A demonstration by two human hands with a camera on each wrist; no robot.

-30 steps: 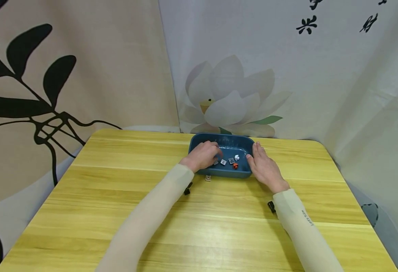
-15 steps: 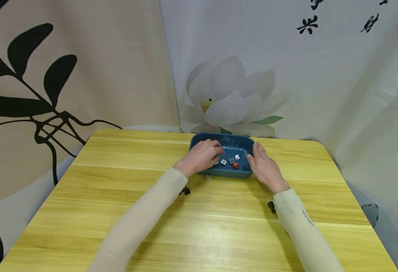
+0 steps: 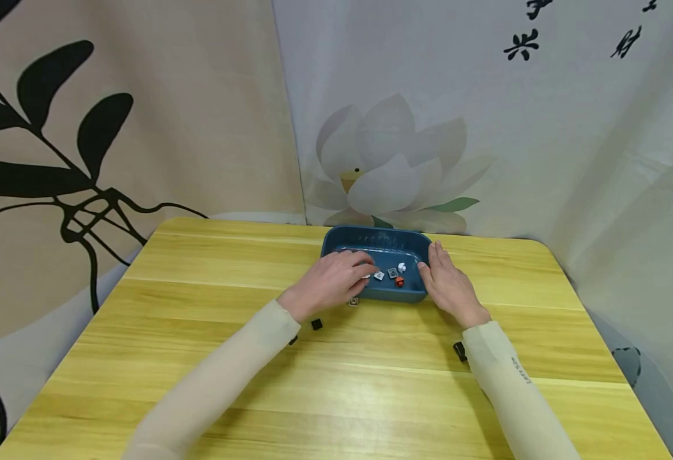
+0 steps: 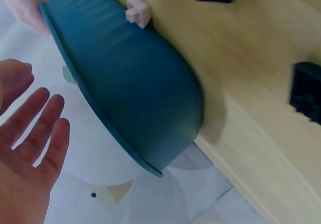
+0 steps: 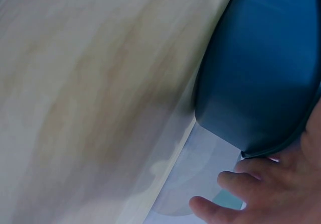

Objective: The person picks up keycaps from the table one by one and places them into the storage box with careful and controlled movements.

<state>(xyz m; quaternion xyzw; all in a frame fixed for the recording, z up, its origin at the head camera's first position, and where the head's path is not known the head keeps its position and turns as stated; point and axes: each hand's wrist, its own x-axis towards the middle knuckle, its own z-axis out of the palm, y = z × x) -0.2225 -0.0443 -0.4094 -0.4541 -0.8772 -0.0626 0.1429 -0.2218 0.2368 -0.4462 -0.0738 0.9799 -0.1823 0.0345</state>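
My left hand [image 3: 332,276] hovers over the left front rim of a dark blue rectangular tray [image 3: 388,296]. In the left wrist view its fingers [image 4: 56,138] are loosely bent, with nothing between them. My right hand [image 3: 448,281] rests at the tray's right end, thumb over the rim and fingers extended along the outside; the right wrist view shows those fingers [image 5: 241,184] by the rim corner. Inside the tray lie a grey square piece [image 3: 393,273], a white square piece [image 3: 379,275], a white lump-like piece [image 3: 402,267] and an orange-red piece [image 3: 399,281].
A small pale block with a raised stud [image 4: 138,13] sits on the wooden table [image 3: 371,383] against the tray's front wall. Small black blocks lie nearer: one [image 3: 317,324], another partly under the left sleeve [image 3: 293,340], and one [image 3: 460,351] beside the right sleeve. A printed curtain [image 3: 198,128] hangs behind.
My left hand has drawn back from inside the tray toward its front left rim, and the left sleeve has shifted left, uncovering a black block. The right hand stays in place.
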